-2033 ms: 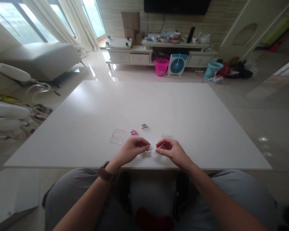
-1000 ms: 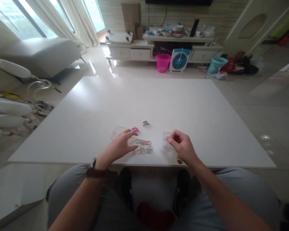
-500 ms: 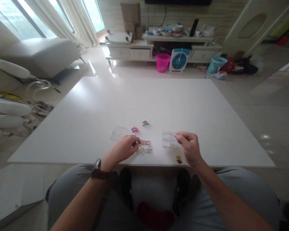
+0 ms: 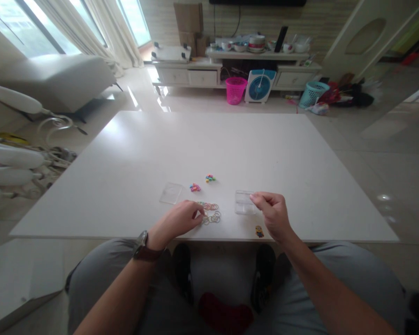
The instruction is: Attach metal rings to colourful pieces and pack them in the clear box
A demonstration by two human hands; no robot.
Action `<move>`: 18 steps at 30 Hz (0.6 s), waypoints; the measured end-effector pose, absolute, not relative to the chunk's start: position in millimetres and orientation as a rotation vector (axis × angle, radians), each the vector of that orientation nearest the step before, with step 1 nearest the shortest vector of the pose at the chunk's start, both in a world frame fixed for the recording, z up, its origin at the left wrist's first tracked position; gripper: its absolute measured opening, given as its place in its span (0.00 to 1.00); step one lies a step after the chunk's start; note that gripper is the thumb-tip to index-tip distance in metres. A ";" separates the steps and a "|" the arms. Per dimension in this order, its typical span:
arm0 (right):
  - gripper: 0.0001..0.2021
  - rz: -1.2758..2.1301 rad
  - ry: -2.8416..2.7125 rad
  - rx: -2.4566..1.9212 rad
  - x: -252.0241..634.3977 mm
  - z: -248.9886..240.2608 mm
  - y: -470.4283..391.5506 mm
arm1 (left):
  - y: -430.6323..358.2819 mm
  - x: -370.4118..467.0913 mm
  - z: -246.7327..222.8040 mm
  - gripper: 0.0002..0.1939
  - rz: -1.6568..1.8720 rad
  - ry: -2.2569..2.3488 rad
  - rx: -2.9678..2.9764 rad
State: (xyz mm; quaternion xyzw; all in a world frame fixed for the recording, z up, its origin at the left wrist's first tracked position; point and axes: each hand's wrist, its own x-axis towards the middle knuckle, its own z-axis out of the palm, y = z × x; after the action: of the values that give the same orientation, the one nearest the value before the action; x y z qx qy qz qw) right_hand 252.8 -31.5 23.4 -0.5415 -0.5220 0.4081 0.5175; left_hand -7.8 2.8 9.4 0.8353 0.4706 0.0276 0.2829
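my left hand (image 4: 179, 220) is pinching at the rings (image 4: 211, 212), lying just to its right near the table's (image 4: 125, 153) front edge. my right hand (image 4: 273, 214) is gripping the clear box (image 4: 243, 204).

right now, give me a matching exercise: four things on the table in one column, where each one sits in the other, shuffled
Things:
1. pile of small rings
2. clear box
3. clear lid
4. small yellow figure

Places:
a. lying alone, left of the beads
b. at the left hand's fingertips
c. near the table edge, beside the right hand
d. pinched at its rim by the right hand

Pairs: 1-b, 2-d, 3-a, 4-c
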 end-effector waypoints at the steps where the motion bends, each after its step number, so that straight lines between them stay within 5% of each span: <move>1: 0.25 0.983 -1.253 -1.296 252.7 23.3 -31.4 | 3.2 -8.4 10.4 0.11 0.079 1.258 2.234; 11: 0.26 1.102 -1.309 -1.276 252.2 27.4 -34.9 | -4.3 7.7 27.5 0.11 0.671 1.246 2.036; 18: 0.21 2.172 -1.260 -0.655 225.3 12.7 -55.5 | -47.2 51.9 26.0 0.28 0.847 0.530 1.398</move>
State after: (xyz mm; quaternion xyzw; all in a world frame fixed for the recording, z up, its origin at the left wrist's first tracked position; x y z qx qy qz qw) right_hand 225.3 -55.5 12.7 -0.2431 -0.4675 0.8059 0.2700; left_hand 51.9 -47.2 26.0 0.6160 0.2335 0.3733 0.6532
